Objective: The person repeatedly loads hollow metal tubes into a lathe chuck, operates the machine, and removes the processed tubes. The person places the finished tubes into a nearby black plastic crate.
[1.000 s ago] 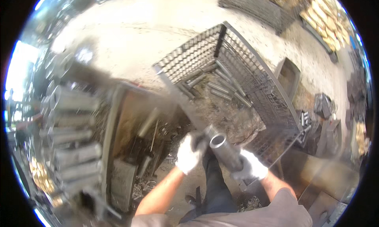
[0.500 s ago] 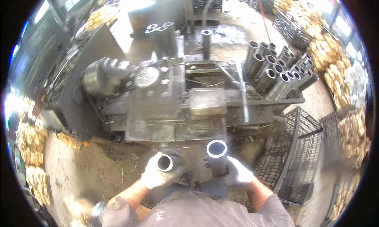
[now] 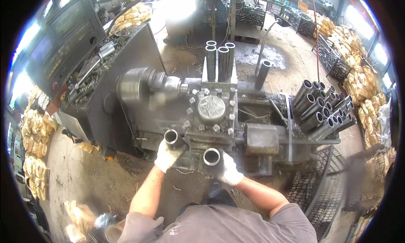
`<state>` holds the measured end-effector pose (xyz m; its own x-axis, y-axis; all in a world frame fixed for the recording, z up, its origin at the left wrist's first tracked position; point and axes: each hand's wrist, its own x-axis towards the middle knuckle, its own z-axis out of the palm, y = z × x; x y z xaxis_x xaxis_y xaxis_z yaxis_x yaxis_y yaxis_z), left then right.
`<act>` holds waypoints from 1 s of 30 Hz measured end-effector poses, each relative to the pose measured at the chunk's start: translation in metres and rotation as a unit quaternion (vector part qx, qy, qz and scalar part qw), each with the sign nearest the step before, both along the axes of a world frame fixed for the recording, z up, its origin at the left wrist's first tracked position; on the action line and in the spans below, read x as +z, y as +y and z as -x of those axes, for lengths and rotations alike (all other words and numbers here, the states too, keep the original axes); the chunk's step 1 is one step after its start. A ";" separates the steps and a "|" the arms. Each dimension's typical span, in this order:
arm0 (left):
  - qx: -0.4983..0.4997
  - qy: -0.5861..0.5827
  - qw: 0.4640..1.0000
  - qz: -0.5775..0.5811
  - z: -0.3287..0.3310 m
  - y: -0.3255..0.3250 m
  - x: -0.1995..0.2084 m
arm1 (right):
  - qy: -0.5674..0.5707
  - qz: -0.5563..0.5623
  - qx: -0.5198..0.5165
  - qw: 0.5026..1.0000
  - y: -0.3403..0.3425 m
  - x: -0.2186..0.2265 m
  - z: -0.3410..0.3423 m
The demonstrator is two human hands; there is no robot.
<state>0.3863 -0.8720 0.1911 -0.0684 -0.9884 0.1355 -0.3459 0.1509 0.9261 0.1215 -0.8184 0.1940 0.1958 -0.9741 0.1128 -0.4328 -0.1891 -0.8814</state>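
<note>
My left hand (image 3: 166, 157) wears a white glove and is closed around a short metal tube (image 3: 171, 136), held upright with its open end up. To its right, my gloved right hand (image 3: 231, 171) grips a second metal tube (image 3: 211, 157), whose ring-shaped end also faces up. Both hands are at the near side of a lathe, in front of its round-topped tool post (image 3: 211, 108). The lathe chuck (image 3: 133, 86) is at the left, with a blurred metal workpiece reaching right from it. The fingers beneath the tubes are partly hidden.
Several tubes (image 3: 222, 59) stand upright behind the tool post, and a lone tube (image 3: 263, 74) stands farther right. A cluster of tubes (image 3: 320, 108) leans at the lathe's right end. Black mesh crates (image 3: 327, 188) sit below it. Stacked tan sacks (image 3: 356, 76) line the right side.
Both hands have moved forward to the lathe with their tubes, closer together. The view has shifted, so the machine appears farther right. Each hand keeps its hold.
</note>
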 end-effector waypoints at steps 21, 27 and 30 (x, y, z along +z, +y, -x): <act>0.070 -0.173 0.980 0.073 -0.083 0.008 0.037 | 0.394 -0.039 0.256 0.882 -0.350 0.135 -0.005; 0.029 -0.252 0.922 0.292 -0.087 -0.050 0.075 | 0.456 -0.103 0.346 0.814 -0.395 0.065 -0.042; 0.044 -0.267 0.910 0.314 -0.107 -0.045 0.075 | 0.499 -0.076 0.193 0.841 -0.392 0.133 -0.049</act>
<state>0.4932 -0.9171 0.2662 -0.2142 -0.7321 0.6466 -0.7573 0.5426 0.3634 0.1704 -1.2107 0.3273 0.4240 -0.8041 -0.4166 -0.9040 -0.4033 -0.1417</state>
